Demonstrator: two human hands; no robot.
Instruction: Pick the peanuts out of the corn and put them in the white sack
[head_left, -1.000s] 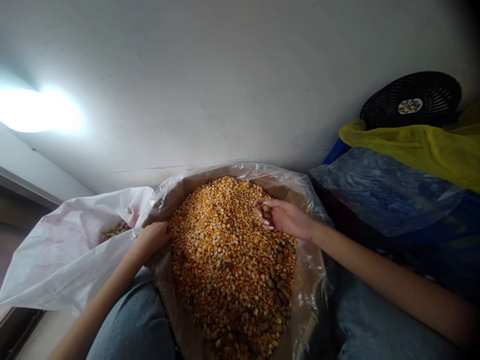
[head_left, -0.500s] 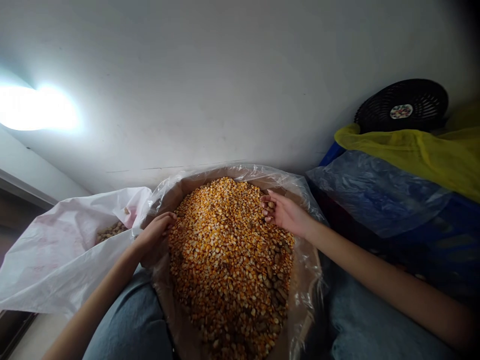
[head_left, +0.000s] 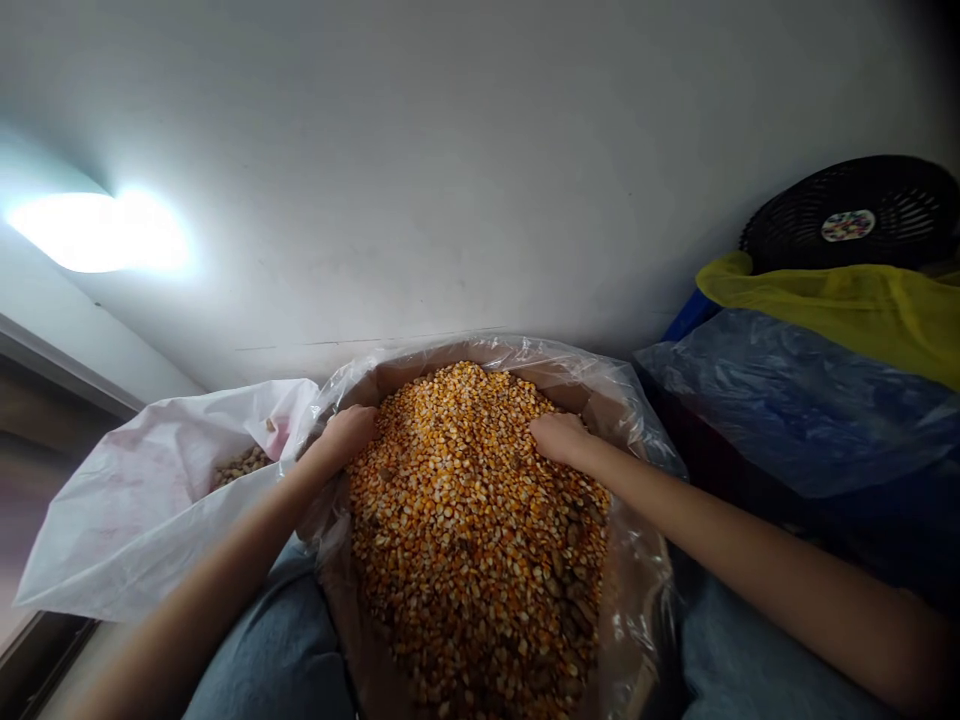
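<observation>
A large bag lined with clear plastic [head_left: 637,590] stands between my knees, filled with loose corn kernels [head_left: 465,500]. Several unshelled peanuts [head_left: 574,600] lie among the kernels, mostly along the right side. At the upper left of the heap, my left hand [head_left: 354,430] rests back up against the corn, its fingers hidden. My right hand [head_left: 559,437] is at the upper right of the heap, knuckles up. Its fingers are sunk in or behind the kernels, so I cannot see what they hold.
To the left lies a white sack [head_left: 135,500] with peanuts [head_left: 241,466] in its mouth. On the right are crumpled clear plastic [head_left: 787,400], yellow netting [head_left: 840,305] and a black basket [head_left: 847,215]. A pale wall [head_left: 450,180] rises behind the bag.
My right hand has turned from palm up, with what looks like a peanut at its fingers, to palm down in the corn. My left hand has moved onto the heap's edge. The view has shifted slightly.
</observation>
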